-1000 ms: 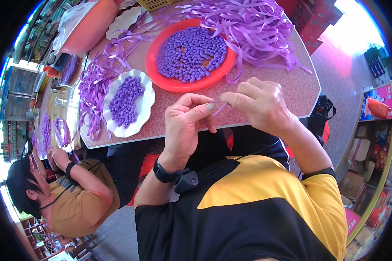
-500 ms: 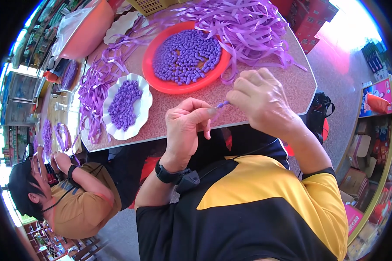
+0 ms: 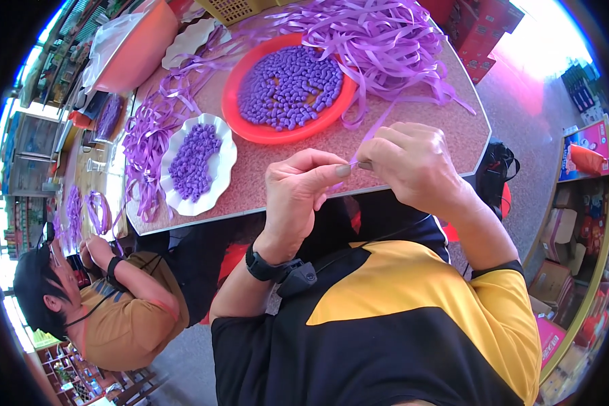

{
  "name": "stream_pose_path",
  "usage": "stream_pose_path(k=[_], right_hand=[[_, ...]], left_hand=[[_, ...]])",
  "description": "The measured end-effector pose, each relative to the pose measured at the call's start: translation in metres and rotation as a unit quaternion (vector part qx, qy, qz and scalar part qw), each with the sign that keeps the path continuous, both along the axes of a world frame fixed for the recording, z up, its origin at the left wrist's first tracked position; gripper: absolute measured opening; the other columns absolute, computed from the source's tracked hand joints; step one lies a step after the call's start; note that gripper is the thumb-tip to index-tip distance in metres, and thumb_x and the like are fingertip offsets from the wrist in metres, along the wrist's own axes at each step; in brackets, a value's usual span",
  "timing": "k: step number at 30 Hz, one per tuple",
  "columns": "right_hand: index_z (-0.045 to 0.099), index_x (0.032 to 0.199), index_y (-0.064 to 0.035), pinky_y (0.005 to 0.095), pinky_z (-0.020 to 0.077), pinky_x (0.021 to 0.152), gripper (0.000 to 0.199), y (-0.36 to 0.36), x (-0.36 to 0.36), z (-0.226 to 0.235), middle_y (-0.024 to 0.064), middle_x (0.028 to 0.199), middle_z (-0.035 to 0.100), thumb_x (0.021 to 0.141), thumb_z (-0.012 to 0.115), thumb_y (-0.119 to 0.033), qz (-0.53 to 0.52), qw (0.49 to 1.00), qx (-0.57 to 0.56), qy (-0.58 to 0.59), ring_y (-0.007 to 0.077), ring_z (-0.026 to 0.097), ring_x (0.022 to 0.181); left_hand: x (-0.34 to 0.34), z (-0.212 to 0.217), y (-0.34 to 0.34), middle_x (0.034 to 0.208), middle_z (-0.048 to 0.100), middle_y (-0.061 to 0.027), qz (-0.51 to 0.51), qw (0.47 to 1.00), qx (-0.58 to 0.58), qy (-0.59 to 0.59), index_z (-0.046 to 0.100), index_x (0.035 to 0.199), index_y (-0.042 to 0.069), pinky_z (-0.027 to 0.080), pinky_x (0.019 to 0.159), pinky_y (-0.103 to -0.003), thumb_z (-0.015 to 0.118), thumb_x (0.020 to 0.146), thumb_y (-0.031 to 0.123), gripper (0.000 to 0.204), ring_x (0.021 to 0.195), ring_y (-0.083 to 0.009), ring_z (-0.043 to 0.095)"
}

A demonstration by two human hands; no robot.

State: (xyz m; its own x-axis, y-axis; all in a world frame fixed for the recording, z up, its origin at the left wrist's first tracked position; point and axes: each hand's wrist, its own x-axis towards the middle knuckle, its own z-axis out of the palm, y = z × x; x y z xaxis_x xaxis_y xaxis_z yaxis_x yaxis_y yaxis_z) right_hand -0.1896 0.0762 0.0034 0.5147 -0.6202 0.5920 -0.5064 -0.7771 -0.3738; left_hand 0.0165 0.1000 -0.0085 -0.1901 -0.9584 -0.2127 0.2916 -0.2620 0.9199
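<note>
Just above the table's near edge, the fingertips of my two hands almost meet. My left hand (image 3: 299, 193) is closed, its thumb and forefinger pinching a thin purple ribbon (image 3: 379, 123). My right hand (image 3: 416, 164) is also closed, curled over the same ribbon, which slants up from its fingers toward the tabletop. What exactly lies between the fingertips is small and partly hidden. Beyond them sits a red round tray (image 3: 250, 137) of small purple beads (image 3: 287, 84). A white scalloped dish (image 3: 216, 189) to its right-hand neighbour's left holds more purple pieces (image 3: 193, 162).
Loose purple ribbons (image 3: 386, 47) are heaped on the far right of the speckled table (image 3: 446, 135), with another tangle (image 3: 145, 145) at left. A pink basin (image 3: 139, 51) stands far left. A co-worker (image 3: 122, 304) sits at lower left; shelves (image 3: 561, 250) line the right.
Both hands have shifted slightly; the left moved right and the right came a little lower. A dark purple piece that showed between the fingertips is now hidden, and a ribbon stretches above my right hand.
</note>
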Motion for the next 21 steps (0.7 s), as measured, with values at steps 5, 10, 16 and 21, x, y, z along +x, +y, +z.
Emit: stream_pose_path(k=[5, 10, 16, 21], right_hand=[[0.062, 0.084, -0.0071, 0.0398, 0.0461, 0.059, 0.012, -0.001, -0.009, 0.003, 0.0074, 0.073, 0.063, 0.074, 0.068, -0.003, -0.015, 1.0, 0.004, -0.009, 0.0282, 0.063, 0.067], [0.063, 0.084, -0.0066, 0.0381, 0.0472, 0.06, 0.012, -0.004, -0.028, 0.01, 0.0081, 0.075, 0.065, 0.074, 0.067, 0.0, -0.029, 0.999, -0.02, -0.008, 0.0267, 0.064, 0.068], [0.068, 0.09, -0.0023, 0.0251, 0.0477, 0.064, 0.011, -0.001, -0.112, 0.026, 0.0048, 0.08, 0.067, 0.08, 0.07, -0.002, -0.185, 0.968, 0.095, -0.141, 0.0087, 0.062, 0.071], [0.068, 0.094, -0.0002, 0.026, 0.0492, 0.064, 0.011, -0.003, -0.168, 0.013, 0.0068, 0.08, 0.067, 0.083, 0.066, 0.001, -0.27, 0.93, 0.057, -0.244, 0.0114, 0.063, 0.072]], left_hand=[[-0.012, 0.008, -0.004, 0.075, 0.065, 0.0007, -0.023, 0.999, 0.016, -0.025, 0.073, 0.09, 0.0, 0.036, 0.053, -0.017, 0.078, 0.083, 0.009, 0.012, 0.063, -0.0013, 0.052], [-0.016, 0.004, -0.012, 0.07, 0.06, 0.0023, -0.011, 0.989, -0.11, -0.097, 0.071, 0.091, 0.0, 0.029, 0.046, -0.017, 0.077, 0.084, 0.012, 0.015, 0.053, -0.0012, 0.042], [0.006, 0.004, -0.033, 0.072, 0.062, 0.0028, 0.002, 0.985, -0.103, -0.141, 0.07, 0.088, 0.002, 0.037, 0.054, -0.019, 0.076, 0.086, 0.013, 0.013, 0.059, -0.0033, 0.048], [-0.001, 0.016, -0.054, 0.069, 0.062, 0.0021, -0.016, 0.978, -0.127, -0.165, 0.07, 0.088, 0.003, 0.039, 0.051, -0.019, 0.075, 0.088, 0.016, 0.014, 0.057, -0.004, 0.053]])
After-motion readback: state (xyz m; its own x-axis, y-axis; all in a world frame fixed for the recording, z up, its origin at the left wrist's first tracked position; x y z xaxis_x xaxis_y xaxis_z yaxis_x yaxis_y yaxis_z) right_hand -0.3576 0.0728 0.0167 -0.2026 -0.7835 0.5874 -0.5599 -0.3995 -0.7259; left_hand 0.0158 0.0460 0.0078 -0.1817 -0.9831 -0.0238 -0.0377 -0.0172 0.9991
